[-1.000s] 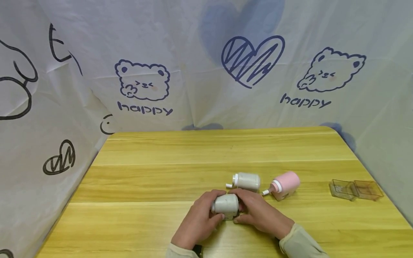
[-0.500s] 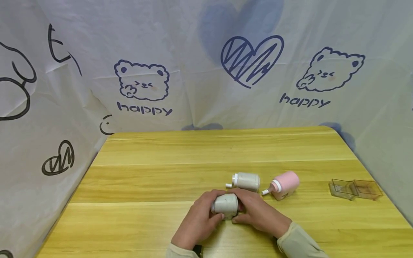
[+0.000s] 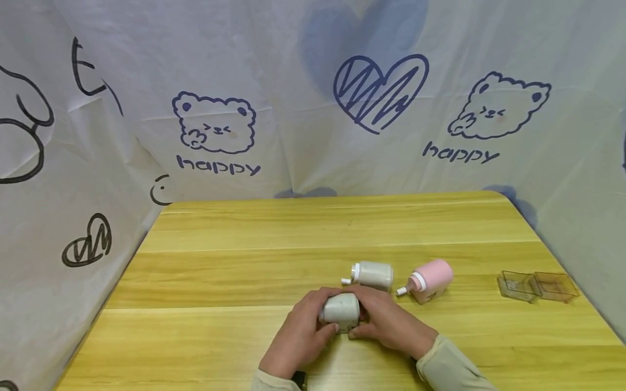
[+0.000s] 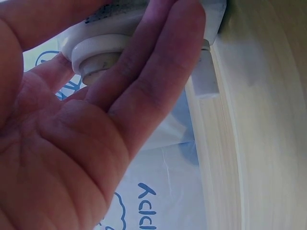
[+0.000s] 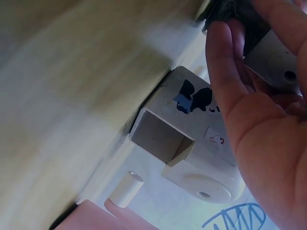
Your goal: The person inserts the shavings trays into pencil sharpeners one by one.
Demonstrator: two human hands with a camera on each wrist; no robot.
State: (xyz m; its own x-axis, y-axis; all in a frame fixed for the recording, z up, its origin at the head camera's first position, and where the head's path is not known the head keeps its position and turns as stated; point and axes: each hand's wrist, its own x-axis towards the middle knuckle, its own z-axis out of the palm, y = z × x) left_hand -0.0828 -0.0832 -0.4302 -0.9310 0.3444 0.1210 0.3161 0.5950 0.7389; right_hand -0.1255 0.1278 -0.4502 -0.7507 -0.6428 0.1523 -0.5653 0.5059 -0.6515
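Observation:
Both hands hold a white hand-crank pencil sharpener (image 3: 341,310) low over the table's near middle. My left hand (image 3: 300,332) grips its left end, fingers over the far side and thumb at the front. My right hand (image 3: 391,324) holds the right end, thumb at the near lower edge. In the left wrist view a round white collar (image 4: 98,50) shows between the left fingers. The right wrist view shows the held sharpener's end face (image 5: 276,62) with a small dark hole. The palms hide much of it.
Just beyond the hands stands a second white sharpener (image 3: 375,275); its drawer slot (image 5: 160,136) is hollow. Right of it is a pink sharpener (image 3: 435,278) with a white crank knob. Two see-through drawers (image 3: 519,287), one amber, lie near the right edge of the wooden table (image 3: 220,260).
My right hand has shifted very slightly left against the held sharpener. Both hands keep their hold; the other sharpeners and drawers stay in place.

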